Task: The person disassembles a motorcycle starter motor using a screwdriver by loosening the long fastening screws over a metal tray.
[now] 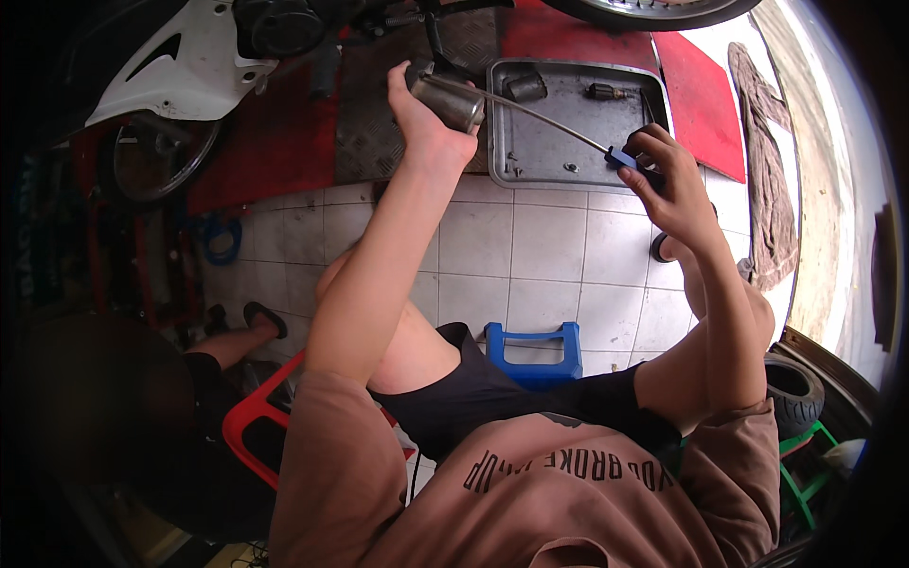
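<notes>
My left hand [433, 134] is closed around a dull metal cylinder [454, 102] that looks like a small motor housing, held beside the tray's left edge. Some of its fingers are hidden behind the cylinder. In my right hand [674, 185] is a long screwdriver [559, 124], gripped by its blue and black handle. Its shaft slants up and left across the tray, with the tip at the upper end of the cylinder; whether it touches a screw is too small to tell. Below the shaft lies the grey metal tray [544, 156].
Inside the tray are a short dark metal sleeve [526, 87], a dark armature-like part [606, 92] and several small screws. A white-panelled motorcycle [170, 71] stands at far left. A blue plastic stool [535, 355] is between my legs; someone's leg [241, 343] shows at left.
</notes>
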Demonstrator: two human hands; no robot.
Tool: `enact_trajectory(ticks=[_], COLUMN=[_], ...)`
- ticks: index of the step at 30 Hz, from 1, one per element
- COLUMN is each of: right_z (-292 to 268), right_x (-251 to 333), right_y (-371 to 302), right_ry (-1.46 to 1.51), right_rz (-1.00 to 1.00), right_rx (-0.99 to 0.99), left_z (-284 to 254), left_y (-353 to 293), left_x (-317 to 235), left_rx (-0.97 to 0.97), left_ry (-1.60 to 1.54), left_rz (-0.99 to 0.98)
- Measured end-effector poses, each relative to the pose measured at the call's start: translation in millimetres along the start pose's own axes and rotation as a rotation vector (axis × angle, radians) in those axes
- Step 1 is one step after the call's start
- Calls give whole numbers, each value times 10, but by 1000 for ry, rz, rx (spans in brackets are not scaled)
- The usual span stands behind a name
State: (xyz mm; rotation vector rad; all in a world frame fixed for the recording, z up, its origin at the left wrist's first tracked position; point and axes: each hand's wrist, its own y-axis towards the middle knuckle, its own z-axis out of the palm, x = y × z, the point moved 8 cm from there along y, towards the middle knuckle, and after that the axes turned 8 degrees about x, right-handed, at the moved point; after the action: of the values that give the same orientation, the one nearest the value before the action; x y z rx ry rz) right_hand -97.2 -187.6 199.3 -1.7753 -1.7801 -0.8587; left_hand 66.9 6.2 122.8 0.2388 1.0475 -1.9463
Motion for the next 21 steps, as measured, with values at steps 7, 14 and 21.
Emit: enact_trajectory(ticks=[7, 14, 21], right_z=[30, -2, 16], right_x=[-73, -100, -316], right_y=[31, 45, -20], right_ry=[50, 114, 8], right_rz=[154, 71, 275], right_rx=[113, 56, 259], left_z=[3, 32, 38], left_y=[-13, -16, -7], left_x=[1, 11, 133], left_rx=[-2, -14, 27], left_ry=[-12, -22, -11], left_rz=[-15, -8, -56])
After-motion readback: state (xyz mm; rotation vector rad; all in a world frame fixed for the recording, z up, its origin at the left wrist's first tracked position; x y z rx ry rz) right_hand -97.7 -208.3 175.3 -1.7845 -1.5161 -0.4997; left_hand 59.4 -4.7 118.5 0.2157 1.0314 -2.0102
